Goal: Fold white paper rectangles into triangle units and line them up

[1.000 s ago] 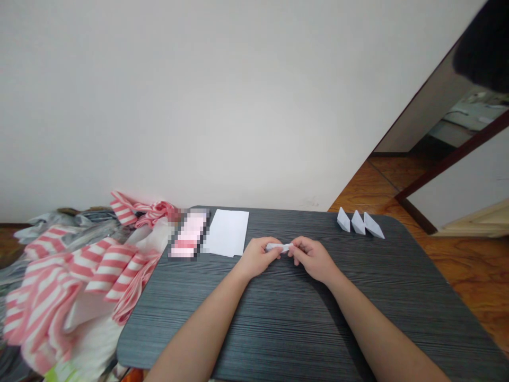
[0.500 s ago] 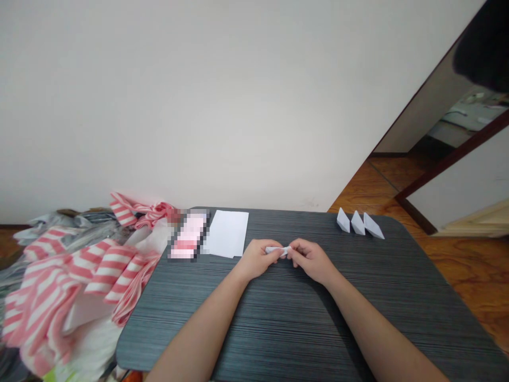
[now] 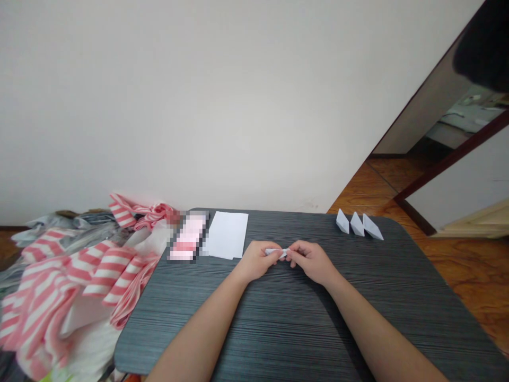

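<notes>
Between my two hands, above the dark table (image 3: 270, 323), is a small folded white paper (image 3: 274, 251). My left hand (image 3: 258, 261) grips its left part, thumb on the near side. At its right end, my right hand (image 3: 310, 259) pinches it between thumb and fingers. The fingers hide much of the paper, so its full shape does not show. Three folded paper boats (image 3: 357, 225) stand side by side at the table's far right. A stack of white paper sheets (image 3: 227, 234) lies to the far left of my hands.
A blurred-out pink and white rectangle (image 3: 187, 236) lies left of the sheets. Red-and-white striped cloth (image 3: 107, 270) is heaped against the table's left side. A pale wall (image 3: 238, 106) rises behind the table, and wooden floor (image 3: 469, 265) shows on the right.
Both hands stay in nearly the same place, still gripping the folded paper. Its visible part looks slightly flatter, and the fingers have shifted a little. The view has moved slightly.
</notes>
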Demonstrator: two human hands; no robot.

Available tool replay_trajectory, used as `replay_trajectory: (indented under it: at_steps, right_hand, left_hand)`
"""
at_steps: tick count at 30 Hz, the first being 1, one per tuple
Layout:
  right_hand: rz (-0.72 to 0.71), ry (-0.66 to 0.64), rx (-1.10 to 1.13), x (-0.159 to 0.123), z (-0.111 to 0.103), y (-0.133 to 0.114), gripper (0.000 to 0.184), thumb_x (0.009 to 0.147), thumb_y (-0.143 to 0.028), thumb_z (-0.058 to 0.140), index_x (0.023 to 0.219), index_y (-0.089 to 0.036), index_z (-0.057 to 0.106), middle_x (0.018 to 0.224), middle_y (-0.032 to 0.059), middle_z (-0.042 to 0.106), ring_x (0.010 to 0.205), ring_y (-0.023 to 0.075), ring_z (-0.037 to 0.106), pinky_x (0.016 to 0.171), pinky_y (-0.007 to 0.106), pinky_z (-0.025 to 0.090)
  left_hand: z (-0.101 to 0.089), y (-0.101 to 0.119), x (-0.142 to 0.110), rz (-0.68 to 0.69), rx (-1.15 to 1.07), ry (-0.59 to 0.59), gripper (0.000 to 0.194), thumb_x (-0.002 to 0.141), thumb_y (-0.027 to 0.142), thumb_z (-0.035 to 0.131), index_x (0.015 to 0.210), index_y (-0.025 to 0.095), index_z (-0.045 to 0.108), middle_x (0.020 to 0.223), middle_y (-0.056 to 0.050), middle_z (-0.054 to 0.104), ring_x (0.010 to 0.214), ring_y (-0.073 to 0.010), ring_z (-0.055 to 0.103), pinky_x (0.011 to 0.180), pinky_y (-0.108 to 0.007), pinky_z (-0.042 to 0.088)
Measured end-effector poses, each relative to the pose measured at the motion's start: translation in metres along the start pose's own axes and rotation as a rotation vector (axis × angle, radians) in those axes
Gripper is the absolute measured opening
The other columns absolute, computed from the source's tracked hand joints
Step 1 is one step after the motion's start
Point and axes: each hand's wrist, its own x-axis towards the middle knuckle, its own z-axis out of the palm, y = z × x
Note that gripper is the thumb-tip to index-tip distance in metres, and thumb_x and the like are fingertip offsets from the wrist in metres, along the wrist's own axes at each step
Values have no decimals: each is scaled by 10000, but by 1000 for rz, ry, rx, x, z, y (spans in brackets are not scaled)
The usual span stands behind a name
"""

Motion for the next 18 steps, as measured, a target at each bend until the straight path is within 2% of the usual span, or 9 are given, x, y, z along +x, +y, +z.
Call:
replay_trajectory:
  at_steps: [6,12,18]
  right_hand:
    - [-77,24,22,1,2,5,173,832,-311,531,886,-177,626,714,22,640,620,139,600,597,257,473]
    - [-184,13,-30,1,-2,0,160,844,-261,506,837,-194,651,751,32,627,664,146,592,645,277,471]
    - [-232,16,-45,0,-2,-2,155,849,-212,492,836,-201,646,767,32,610,683,147,583,652,278,465]
  left_hand:
    - [0,-2,0,-21,-63,8,295,834,315,433,775,139,661,717,-37,661,589,-105,564,573,-202,419]
    - [0,-1,1,-54,-108,10,274,823,304,441,782,134,651,759,-46,670,605,-108,575,588,-210,444]
    - [0,-3,1,-53,-143,7,266,820,304,451,788,135,653,746,-46,671,612,-111,583,594,-212,453]
